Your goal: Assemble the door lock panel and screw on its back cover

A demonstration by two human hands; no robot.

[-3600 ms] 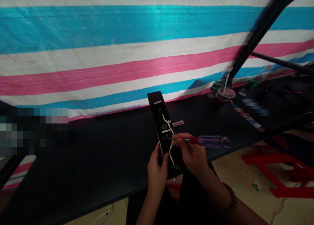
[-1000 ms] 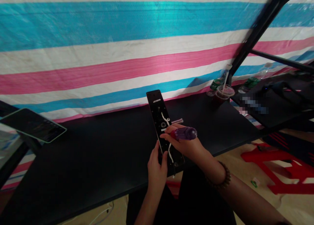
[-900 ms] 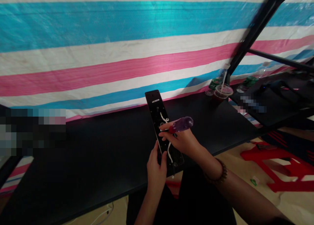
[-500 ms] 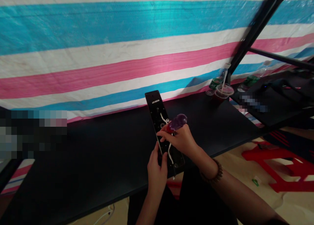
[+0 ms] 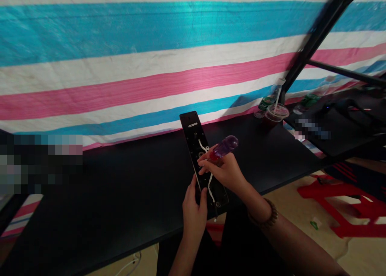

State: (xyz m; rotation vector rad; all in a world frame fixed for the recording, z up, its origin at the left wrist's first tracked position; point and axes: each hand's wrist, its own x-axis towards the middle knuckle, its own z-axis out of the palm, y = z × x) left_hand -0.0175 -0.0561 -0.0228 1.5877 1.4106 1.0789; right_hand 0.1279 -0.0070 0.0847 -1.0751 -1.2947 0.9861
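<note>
A long black panel point(image 5: 190, 133) with small fittings on its face lies at a slant on the dark table, its near end at the front edge. A white cable point(image 5: 210, 189) runs along it. My left hand point(image 5: 194, 205) grips the panel's lower left edge between thumb and fingers. Above the panel's middle, my right hand point(image 5: 221, 165) is closed around a screwdriver with a purple and red handle point(image 5: 225, 146). The handle leans up and to the right. My fingers hide the screwdriver's tip and part of the panel.
On the black table point(image 5: 120, 195), a lidded plastic cup point(image 5: 276, 114) with a straw stands at the back right beside a clear bottle point(image 5: 267, 103). A second table point(image 5: 340, 135) adjoins on the right. Red stools point(image 5: 340, 211) stand below it. Striped sheeting point(image 5: 150, 79) hangs behind.
My right hand and the screwdriver have shifted slightly right, and the handle leans further right. My left hand keeps its hold on the panel.
</note>
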